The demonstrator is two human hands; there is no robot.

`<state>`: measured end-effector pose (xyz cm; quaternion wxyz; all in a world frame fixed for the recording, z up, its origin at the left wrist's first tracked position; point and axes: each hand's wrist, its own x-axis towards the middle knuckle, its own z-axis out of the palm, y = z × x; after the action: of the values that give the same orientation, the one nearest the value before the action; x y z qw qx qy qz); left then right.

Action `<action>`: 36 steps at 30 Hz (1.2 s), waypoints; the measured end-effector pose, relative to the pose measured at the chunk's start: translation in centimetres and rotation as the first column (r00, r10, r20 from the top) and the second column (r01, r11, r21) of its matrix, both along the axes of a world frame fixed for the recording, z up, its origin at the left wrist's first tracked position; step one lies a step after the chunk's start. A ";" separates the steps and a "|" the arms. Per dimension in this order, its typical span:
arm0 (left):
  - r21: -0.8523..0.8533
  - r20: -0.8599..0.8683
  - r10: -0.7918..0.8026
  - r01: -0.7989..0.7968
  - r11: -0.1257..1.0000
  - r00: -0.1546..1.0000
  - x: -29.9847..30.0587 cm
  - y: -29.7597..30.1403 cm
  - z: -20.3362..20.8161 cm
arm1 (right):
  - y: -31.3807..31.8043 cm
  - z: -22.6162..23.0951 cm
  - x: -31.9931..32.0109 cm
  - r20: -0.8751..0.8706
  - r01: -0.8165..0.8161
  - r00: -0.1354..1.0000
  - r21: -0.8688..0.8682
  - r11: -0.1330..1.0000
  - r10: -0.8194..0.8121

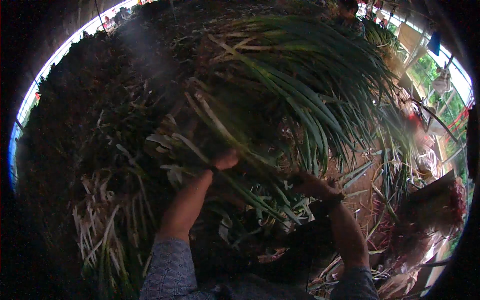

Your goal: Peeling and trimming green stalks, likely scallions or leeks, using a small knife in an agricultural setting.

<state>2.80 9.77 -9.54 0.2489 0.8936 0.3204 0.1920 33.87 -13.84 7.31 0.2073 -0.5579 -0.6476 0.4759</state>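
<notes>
Both hands buried in a big bundle of green onions [280,95]. Left hand [225,160] clenched around the pale stalk end, thumb side up, wrist pushing in from below. Right hand [310,184] closed over the same stalks just to its right and slightly lower, dark band at the wrist [327,200]. Bundle held up off the heap, not resting.

Long axis running on a diagonal: white stalk ends down at the lower left by the left grip, green tops fanning up and away to the upper right, then drooping over past the right grip. Pointing, then, leaf-tips toward the far right.

Risks from here, as a judgement: only a part of the stalks caught in either grip, so loose outer ones likely to slide out and drop. Heavy leaf end hanging well beyond both grips, so bending or snapping of the blades possible. Trimmed pile of white stalks [97,225] lying well left of the left grip; scraps and husks [370,180] scattered right of the right grip.
</notes>
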 end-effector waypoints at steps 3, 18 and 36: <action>-0.186 -0.009 0.225 -0.223 0.957 0.974 0.8 0.3 3.9 | -0.2 -2.0 1.4 0.109 -0.005 0.994 0.070 0.998 -0.003; -0.404 -0.011 0.535 -0.493 0.770 0.845 4.4 0.1 7.0 | 0.3 -7.6 2.9 0.380 -0.141 0.925 0.411 0.901 -0.029; -0.750 0.391 0.605 -0.140 0.646 0.694 -1.8 -0.3 10.0 | 1.0 0.5 -2.4 0.274 -0.020 0.960 0.269 0.963 -0.057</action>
<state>1.03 9.43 0.46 0.5929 0.5356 0.4561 0.3919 31.43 -12.84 7.77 0.1922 -0.5921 -0.7237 0.2979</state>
